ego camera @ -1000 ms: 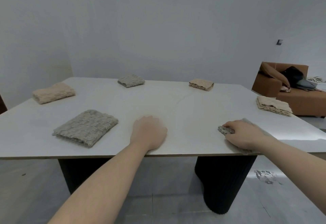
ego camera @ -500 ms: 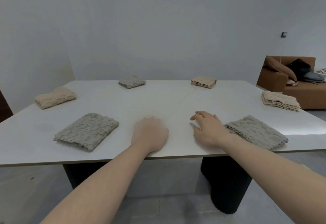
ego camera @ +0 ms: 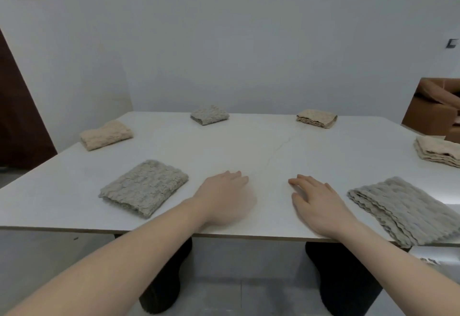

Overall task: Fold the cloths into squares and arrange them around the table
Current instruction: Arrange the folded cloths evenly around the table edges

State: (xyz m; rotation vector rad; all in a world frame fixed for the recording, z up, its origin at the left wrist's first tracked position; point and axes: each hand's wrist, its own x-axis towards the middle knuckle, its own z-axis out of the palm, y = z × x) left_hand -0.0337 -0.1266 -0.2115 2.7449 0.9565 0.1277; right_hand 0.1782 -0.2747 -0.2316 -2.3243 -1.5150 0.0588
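Observation:
Several folded cloths lie spaced around the white table (ego camera: 261, 146). A grey cloth (ego camera: 145, 186) lies near left, another grey cloth (ego camera: 408, 209) near right by the table edge. A beige cloth (ego camera: 105, 134) is at the far left, a small grey cloth (ego camera: 209, 114) and a beige cloth (ego camera: 316, 118) at the back, and a beige cloth (ego camera: 439, 150) at the right edge. My left hand (ego camera: 224, 196) rests flat on the table between the near cloths. My right hand (ego camera: 316, 202) lies flat beside it, fingers spread, holding nothing.
A brown sofa (ego camera: 430, 109) stands beyond the table's right side. A dark door (ego camera: 17, 116) is at the left wall. The table's black base (ego camera: 346, 278) shows below the near edge.
My right hand let go of the near right grey cloth and moved left onto bare table. The left hand stayed where it was. The view shifted right.

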